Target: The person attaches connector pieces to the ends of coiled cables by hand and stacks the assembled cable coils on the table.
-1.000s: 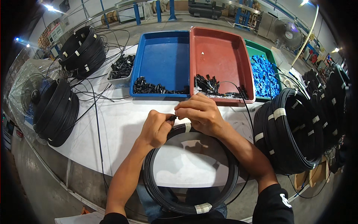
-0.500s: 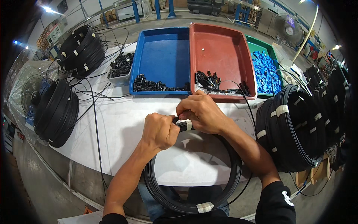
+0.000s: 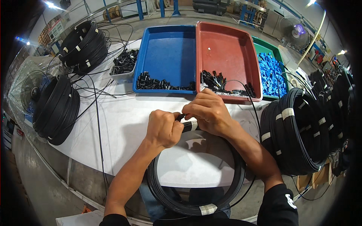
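Note:
My left hand (image 3: 164, 129) and my right hand (image 3: 209, 112) meet over the far side of a coil of thin black cable (image 3: 238, 165). Between their fingertips is a small black piece (image 3: 181, 117), mostly covered, that looks like a cable end or connector part. Both hands are closed on it in a pinch, the left with its thumb on the near side. The coil is bound with pale tape (image 3: 207, 209); its far side lies on the white table (image 3: 113, 128) and its near side hangs over the edge above my lap.
Beyond my hands stand a blue tray (image 3: 166, 49) and a red tray (image 3: 228, 45) with small black parts, and a green tray (image 3: 260, 43) of blue pieces. A clear tub (image 3: 122, 78) holds black parts. Large cable coils stand left (image 3: 56, 109) and right (image 3: 294, 132).
The view has shifted slightly. My right hand has drawn a little to the right of the left, and slightly more of the small black piece shows between them. The coil stays in place.

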{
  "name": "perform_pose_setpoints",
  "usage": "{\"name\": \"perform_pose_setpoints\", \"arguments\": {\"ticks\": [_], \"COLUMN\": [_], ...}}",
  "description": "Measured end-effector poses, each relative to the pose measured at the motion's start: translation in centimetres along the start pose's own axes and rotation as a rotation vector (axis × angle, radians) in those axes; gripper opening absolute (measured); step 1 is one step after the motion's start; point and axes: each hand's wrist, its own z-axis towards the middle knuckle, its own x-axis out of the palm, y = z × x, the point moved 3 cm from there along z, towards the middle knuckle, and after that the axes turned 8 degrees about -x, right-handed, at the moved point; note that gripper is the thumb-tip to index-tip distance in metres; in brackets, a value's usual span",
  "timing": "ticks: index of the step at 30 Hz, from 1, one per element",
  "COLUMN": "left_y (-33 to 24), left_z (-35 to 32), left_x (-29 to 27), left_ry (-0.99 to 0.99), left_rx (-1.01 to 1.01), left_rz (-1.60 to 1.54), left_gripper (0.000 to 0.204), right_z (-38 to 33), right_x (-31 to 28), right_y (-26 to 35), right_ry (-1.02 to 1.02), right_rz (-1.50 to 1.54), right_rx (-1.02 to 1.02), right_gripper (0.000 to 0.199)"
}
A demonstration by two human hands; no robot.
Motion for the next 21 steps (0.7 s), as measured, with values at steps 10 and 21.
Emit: {"name": "perform_pose_setpoints", "arguments": {"ticks": [10, 21], "left_y": [0.3, -1.1], "left_z": [-0.1, -0.9], "left_x": [-0.3, -0.1], "left_ry": [-0.013, 0.004], "left_rx": [-0.017, 0.051], "left_rz": [-0.062, 0.173], "left_gripper": [0.026, 0.020], "right_z": [0.5, 0.4], "right_x": [0.6, -0.1], "right_y": [-0.2, -0.6], "right_ry": [0.015, 0.248], "right_rz": [0.252, 0.309], "right_rx": [0.220, 0.336], "right_gripper": [0.013, 0.011]}}
